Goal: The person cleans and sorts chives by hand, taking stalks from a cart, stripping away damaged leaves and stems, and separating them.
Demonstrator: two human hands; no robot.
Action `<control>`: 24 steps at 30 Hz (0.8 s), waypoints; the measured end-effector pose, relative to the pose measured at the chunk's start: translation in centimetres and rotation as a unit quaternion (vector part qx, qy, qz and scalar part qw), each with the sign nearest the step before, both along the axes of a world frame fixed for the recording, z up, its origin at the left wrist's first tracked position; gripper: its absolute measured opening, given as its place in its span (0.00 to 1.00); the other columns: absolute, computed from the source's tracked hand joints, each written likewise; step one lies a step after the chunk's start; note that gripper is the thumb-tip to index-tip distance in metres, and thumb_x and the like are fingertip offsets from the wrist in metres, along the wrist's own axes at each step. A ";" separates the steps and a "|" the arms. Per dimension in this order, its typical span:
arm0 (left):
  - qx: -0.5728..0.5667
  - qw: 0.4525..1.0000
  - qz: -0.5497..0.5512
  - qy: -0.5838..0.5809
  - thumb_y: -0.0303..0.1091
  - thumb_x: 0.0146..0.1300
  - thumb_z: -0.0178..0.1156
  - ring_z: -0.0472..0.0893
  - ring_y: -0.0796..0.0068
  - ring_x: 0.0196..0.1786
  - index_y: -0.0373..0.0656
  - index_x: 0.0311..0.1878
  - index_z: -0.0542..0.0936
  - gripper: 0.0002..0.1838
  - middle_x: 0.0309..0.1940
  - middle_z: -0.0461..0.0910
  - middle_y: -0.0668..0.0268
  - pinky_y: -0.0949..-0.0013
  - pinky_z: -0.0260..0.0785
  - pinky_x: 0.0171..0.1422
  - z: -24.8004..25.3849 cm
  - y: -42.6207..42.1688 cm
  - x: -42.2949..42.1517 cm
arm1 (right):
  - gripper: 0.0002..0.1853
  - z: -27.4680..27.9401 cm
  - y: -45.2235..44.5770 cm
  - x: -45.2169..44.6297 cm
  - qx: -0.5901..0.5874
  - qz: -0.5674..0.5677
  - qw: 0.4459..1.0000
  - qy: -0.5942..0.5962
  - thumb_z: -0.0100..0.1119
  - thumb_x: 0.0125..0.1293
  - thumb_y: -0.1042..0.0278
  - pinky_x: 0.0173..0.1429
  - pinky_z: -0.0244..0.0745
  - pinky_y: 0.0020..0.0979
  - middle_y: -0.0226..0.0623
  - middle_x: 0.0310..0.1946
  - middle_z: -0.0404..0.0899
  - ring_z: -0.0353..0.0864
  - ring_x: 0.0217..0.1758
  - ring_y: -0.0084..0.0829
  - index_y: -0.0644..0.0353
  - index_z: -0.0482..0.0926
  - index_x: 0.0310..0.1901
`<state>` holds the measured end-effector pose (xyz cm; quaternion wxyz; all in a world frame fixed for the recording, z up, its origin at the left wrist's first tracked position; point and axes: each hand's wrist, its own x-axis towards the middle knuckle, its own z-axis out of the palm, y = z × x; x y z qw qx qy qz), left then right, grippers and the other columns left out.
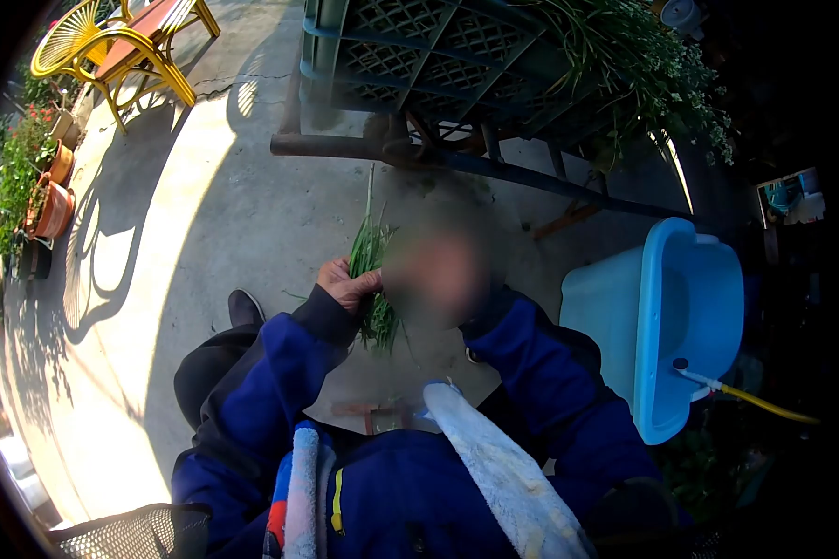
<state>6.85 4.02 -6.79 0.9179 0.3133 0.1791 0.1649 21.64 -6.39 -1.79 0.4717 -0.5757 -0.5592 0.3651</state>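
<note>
A bunch of thin green stems and leaves (371,244) is in front of my body, over the concrete floor. My left hand (349,284) is closed round the bunch, with its thumb across the stems. The leafy lower part hangs below that hand. My right hand (452,279) is just to the right of the bunch, close to the left one. A blurred patch covers it, so its fingers and anything in them cannot be made out.
A green plastic crate (419,56) stands on a metal frame (336,145) ahead, with more greenery (662,74) at its right. A blue tub (657,326) with a yellow hose (764,404) is on the right. Yellow chairs (144,56) and flowerpots (54,210) are at left.
</note>
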 end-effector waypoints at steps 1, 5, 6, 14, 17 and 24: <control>-0.002 1.000 -0.005 0.002 0.22 0.51 0.60 0.79 0.69 0.36 0.30 0.41 0.74 0.13 0.35 0.79 0.57 0.68 0.72 0.44 0.0 0.0 0.0 | 0.07 0.0 0.0 0.0 -0.007 0.003 1.000 0.004 0.52 0.59 0.70 0.38 0.72 0.26 0.36 0.32 0.75 0.75 0.34 0.25 0.63 0.75 0.37; -0.013 1.000 -0.013 0.001 0.23 0.52 0.59 0.79 0.69 0.37 0.30 0.41 0.74 0.12 0.35 0.79 0.58 0.69 0.72 0.45 -0.3 -0.2 -0.2 | 0.08 -0.1 0.0 -0.1 -0.037 0.017 0.999 0.020 0.50 0.60 0.71 0.40 0.71 0.25 0.35 0.34 0.75 0.74 0.36 0.25 0.63 0.74 0.39; -0.016 1.000 -0.011 -0.001 0.23 0.53 0.59 0.79 0.69 0.37 0.30 0.41 0.74 0.12 0.35 0.79 0.58 0.69 0.71 0.45 -0.4 -0.2 -0.2 | 0.08 -0.2 0.0 -0.1 -0.044 0.022 0.999 0.024 0.50 0.60 0.71 0.40 0.71 0.25 0.35 0.34 0.75 0.74 0.36 0.25 0.63 0.74 0.40; 0.027 0.998 -0.017 0.057 0.25 0.56 0.56 0.79 0.71 0.35 0.31 0.41 0.75 0.10 0.34 0.79 0.59 0.70 0.71 0.42 0.6 0.0 -0.3 | 0.07 -3.3 0.5 0.2 -0.086 0.025 0.952 0.293 0.49 0.61 0.71 0.36 0.71 0.24 0.36 0.31 0.75 0.74 0.33 0.25 0.64 0.74 0.37; 0.032 0.998 -0.026 0.055 0.26 0.57 0.55 0.78 0.70 0.31 0.31 0.38 0.75 0.09 0.30 0.78 0.59 0.70 0.71 0.38 0.7 -0.1 -0.2 | 0.09 -1.4 0.3 0.2 -0.022 0.041 0.977 0.206 0.46 0.62 0.70 0.36 0.72 0.25 0.39 0.32 0.75 0.74 0.32 0.28 0.66 0.74 0.37; -0.001 0.999 -0.023 0.049 0.26 0.58 0.55 0.75 0.73 0.23 0.33 0.34 0.75 0.05 0.24 0.76 0.62 0.72 0.71 0.29 1.3 0.0 -0.2 | 0.06 -2.3 -1.0 2.7 0.024 -0.081 0.984 -0.154 0.46 0.58 0.74 0.32 0.69 0.31 0.37 0.27 0.74 0.74 0.28 0.32 0.63 0.74 0.32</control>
